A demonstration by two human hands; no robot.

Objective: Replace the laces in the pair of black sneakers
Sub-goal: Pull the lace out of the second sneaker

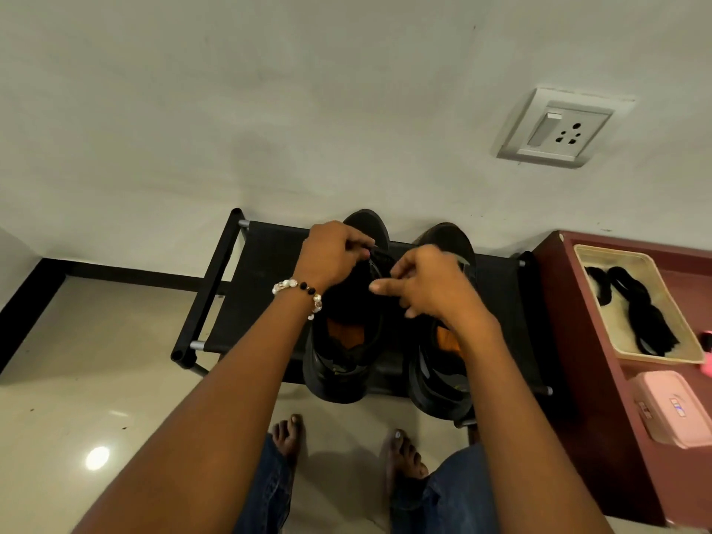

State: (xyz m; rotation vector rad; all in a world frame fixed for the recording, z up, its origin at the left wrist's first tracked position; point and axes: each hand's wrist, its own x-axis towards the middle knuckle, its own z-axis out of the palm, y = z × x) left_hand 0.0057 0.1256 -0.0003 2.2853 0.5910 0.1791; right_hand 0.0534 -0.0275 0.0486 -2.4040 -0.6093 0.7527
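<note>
A: Nearest first: bare feet (289, 437) on the floor at six o'clock, just short of the shoe rack (262, 271).

B: Up on the rack, pair of black sneakers, heels toward the feet. Left sneaker (343, 360) dead centre, right sneaker (443, 387) just beside it at four o'clock.

A: Then both hands over the left sneaker's eyelets. Left hand (331, 256) curled, pinching the lace (379, 258). Right hand (427, 287) close by, fingers bent round the other strand, looks like. Hard to tell, black on black.

B: Risks?

A: Probably a skipped eyelet, with everything dark. Maybe uneven ends from pulling harder on one side. Sneaker overhanging the rack's near edge, so a sharp tug could tip it off.

B: Farther out?

A: Tray (601, 256) at three o'clock on the red cabinet (578, 341), black laces (639, 314) inside, well apart from the hands. Long reach across, likely a nudge to the right sneaker.
</note>
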